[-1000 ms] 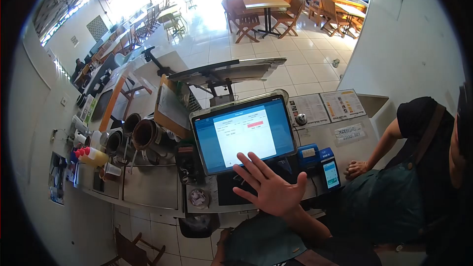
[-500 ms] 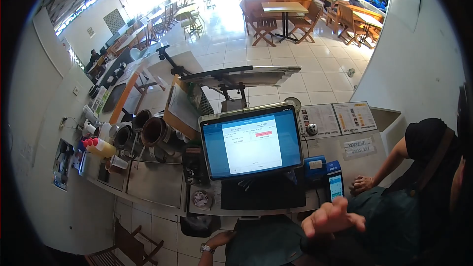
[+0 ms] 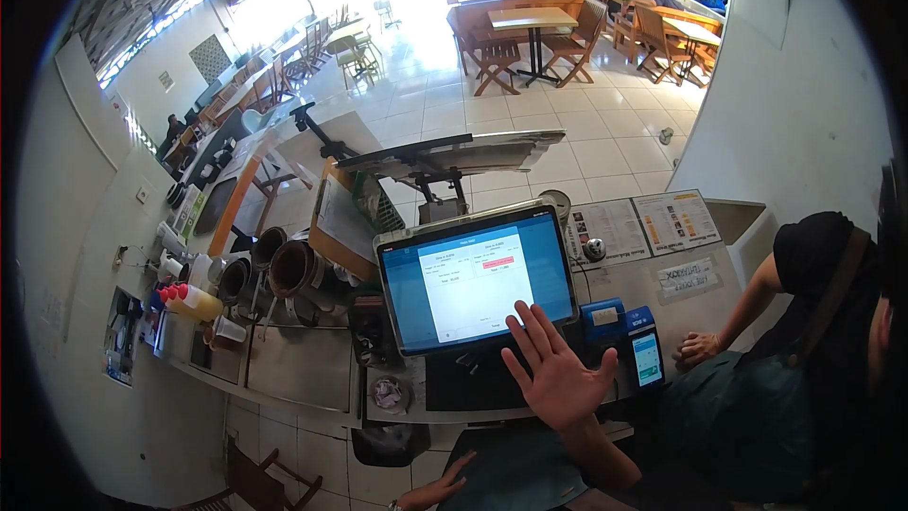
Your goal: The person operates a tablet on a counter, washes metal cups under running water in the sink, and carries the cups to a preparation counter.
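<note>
My right hand (image 3: 558,378) is raised with the palm towards me and its fingers spread, holding nothing. Its fingertips overlap the lower right corner of a touchscreen (image 3: 473,274), which shows a white window with a red label; whether they touch the glass I cannot tell. Low at the bottom edge, my left hand (image 3: 443,487) hangs beside my dark green apron (image 3: 511,468), fingers loosely extended and nothing in them. Just right of my right hand stand a blue card terminal (image 3: 647,355) with a lit display and a small blue printer (image 3: 602,318).
A co-worker's hand (image 3: 698,350) rests on the counter at the right. Menu sheets (image 3: 667,218) and a silver bell (image 3: 594,249) lie behind the terminal. Dark round containers (image 3: 291,265) and yellow bottles (image 3: 194,303) stand left. A wooden chair (image 3: 270,478) is on the floor.
My right hand has risen and moved left, from below the card terminal to the screen's lower corner, its fingers spreading. My left hand has shifted lower. The view has tilted slightly.
</note>
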Tool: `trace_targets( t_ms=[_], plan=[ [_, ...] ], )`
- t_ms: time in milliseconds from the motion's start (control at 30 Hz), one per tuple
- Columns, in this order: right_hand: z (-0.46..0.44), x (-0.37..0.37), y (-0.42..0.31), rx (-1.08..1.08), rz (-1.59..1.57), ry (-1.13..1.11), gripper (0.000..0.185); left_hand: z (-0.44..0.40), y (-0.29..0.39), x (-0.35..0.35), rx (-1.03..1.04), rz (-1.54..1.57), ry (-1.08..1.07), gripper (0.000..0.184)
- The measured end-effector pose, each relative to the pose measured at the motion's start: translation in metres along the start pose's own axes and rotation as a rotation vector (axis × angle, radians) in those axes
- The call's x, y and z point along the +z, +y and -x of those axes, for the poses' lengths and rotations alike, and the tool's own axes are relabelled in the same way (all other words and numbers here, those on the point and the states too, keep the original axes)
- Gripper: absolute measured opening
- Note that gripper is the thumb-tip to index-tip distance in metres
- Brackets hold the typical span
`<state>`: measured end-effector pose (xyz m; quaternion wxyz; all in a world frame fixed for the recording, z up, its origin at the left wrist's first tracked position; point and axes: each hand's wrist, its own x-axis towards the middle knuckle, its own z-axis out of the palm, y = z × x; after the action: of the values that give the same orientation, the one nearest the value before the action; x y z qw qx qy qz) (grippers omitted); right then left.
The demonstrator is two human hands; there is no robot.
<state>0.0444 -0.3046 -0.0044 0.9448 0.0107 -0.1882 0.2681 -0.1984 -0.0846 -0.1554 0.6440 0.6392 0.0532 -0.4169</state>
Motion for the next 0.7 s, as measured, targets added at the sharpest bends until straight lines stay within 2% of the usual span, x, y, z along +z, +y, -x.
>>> trace_targets(
  t_ms=[100,233,333,400,433,500,533,600,667,700],
  plan=[
    [-0.002,0.0,0.0,0.033,0.002,-0.012,0.113,0.0,-0.005,-0.003,-0.05,-0.006,-0.033,0.083],
    [-0.001,0.002,-0.004,0.052,0.034,-0.024,0.113,0.004,0.011,-0.001,-0.069,0.039,-0.024,0.079],
    [0.004,-0.001,-0.009,-0.016,0.021,0.035,0.105,0.005,0.018,-0.004,-0.051,0.0,-0.052,0.081],
    [0.009,-0.011,-0.02,0.099,0.471,-0.004,0.084,0.009,0.027,-0.004,-0.077,0.039,-0.045,0.077],
    [0.01,-0.009,-0.019,0.102,0.471,-0.004,0.084,0.009,0.023,-0.006,-0.077,0.041,-0.045,0.077],
    [0.01,-0.001,-0.015,0.104,1.658,0.241,0.065,0.006,0.008,-0.023,-0.007,-0.007,-0.007,0.069],
    [0.01,-0.005,-0.012,0.104,1.657,0.242,0.065,0.004,-0.003,-0.033,-0.008,-0.007,-0.008,0.069],
    [0.011,-0.018,-0.006,-0.106,1.9,0.118,0.065,-0.004,-0.04,-0.056,-0.127,0.71,0.25,0.057],
    [0.012,-0.012,-0.005,-0.073,1.898,0.135,0.065,-0.022,-0.131,-0.066,0.067,0.808,0.743,0.045],
    [0.011,-0.01,-0.005,-0.048,1.901,0.147,0.066,-0.029,-0.172,-0.059,-0.019,0.823,1.015,0.045]
  ],
)
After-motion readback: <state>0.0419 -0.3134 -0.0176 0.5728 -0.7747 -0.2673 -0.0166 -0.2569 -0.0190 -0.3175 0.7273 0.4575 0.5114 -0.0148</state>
